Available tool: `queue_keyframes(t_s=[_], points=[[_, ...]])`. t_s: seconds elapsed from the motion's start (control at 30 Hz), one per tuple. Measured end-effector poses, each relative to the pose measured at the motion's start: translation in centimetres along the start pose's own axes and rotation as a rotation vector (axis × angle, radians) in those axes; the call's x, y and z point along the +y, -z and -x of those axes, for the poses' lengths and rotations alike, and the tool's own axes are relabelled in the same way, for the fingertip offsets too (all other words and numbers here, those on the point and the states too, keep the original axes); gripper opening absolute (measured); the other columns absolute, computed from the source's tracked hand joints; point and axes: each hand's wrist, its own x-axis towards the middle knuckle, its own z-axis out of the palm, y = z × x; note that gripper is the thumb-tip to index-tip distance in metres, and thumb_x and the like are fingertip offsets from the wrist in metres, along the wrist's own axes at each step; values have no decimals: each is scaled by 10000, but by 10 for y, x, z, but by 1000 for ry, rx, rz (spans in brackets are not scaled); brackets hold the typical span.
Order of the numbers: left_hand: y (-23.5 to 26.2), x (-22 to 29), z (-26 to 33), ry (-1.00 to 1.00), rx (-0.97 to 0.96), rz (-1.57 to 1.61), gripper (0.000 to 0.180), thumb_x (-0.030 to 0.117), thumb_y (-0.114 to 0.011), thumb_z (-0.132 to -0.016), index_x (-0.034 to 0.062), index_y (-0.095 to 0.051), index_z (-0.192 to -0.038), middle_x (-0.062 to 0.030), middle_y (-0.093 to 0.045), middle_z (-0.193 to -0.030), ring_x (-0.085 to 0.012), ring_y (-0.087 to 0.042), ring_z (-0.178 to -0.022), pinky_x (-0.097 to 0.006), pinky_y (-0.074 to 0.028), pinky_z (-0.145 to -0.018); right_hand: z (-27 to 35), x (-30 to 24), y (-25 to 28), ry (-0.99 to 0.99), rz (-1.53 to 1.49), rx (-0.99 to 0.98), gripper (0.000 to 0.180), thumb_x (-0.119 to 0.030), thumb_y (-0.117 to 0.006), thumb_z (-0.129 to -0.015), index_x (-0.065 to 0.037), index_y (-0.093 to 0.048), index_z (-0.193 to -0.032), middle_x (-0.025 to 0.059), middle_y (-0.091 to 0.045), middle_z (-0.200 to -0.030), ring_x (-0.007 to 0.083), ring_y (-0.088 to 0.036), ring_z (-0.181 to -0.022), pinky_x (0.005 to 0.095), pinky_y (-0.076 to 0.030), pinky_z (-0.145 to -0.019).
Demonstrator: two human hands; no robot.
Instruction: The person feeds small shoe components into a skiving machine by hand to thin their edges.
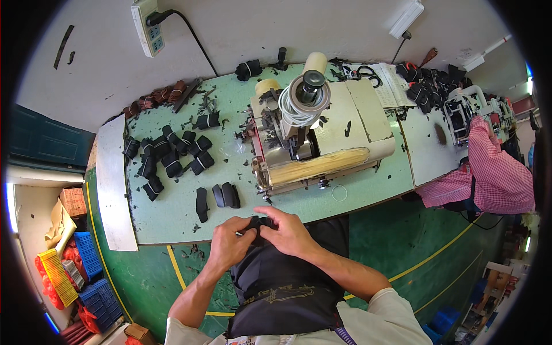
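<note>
My left hand (231, 242) and my right hand (287, 233) come together over my lap, just off the table's near edge. Between their fingers they pinch a small black piece of material (261, 222), partly covered by the fingers. Just beyond, on the table, lie a single black strip stack (202, 204) and a pair of curved black stacks (226, 195) side by side. Farther left is a loose group of tied black bundles (171, 150). A cream-coloured bench machine (322, 155) with a coil of white cord stands beyond my right hand.
The green tabletop (167, 221) carries scattered black scraps. Brown bundles (164, 98) lie along the wall. At right are papers (391, 86), scissors (368, 75) and more black bundles (428, 92). A person in a pink checked sleeve (489, 167) sits at another machine. Plastic crates (57, 276) stand at left.
</note>
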Motion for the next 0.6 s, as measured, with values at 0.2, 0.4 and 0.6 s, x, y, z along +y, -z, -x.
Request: queue_keyframes(t_s=[0.2,0.4,0.6], points=[[0,-36,0,289,203,519,234,86,-635,-914,-36,-714,-1097,-24,-709,-923,-104,-602,-733,-290,-478,-646,2,24,11,-18,-132,80,205,-19,-567,-943,-21,-672,-1119,15,-680,-882,70,-599,-687,237,-503,-635],[-29,-22,10,430,161,1281,106,35,-610,-945,61,-673,-1026,-2,-662,-871,-109,-610,-788,-276,-510,-723,4,31,-2,194,-61,378,120,-27,-577,-970,-1,-631,-1073,64,-707,-969,81,-651,-786,243,-530,-711],[-58,-18,4,529,190,1436,83,5,-607,-943,80,-620,-976,-46,-673,-907,-166,-669,-849,-348,-570,-804,12,21,-9,149,-61,292,139,-42,-621,-961,-6,-629,-1095,96,-696,-958,149,-680,-874,296,-531,-740]])
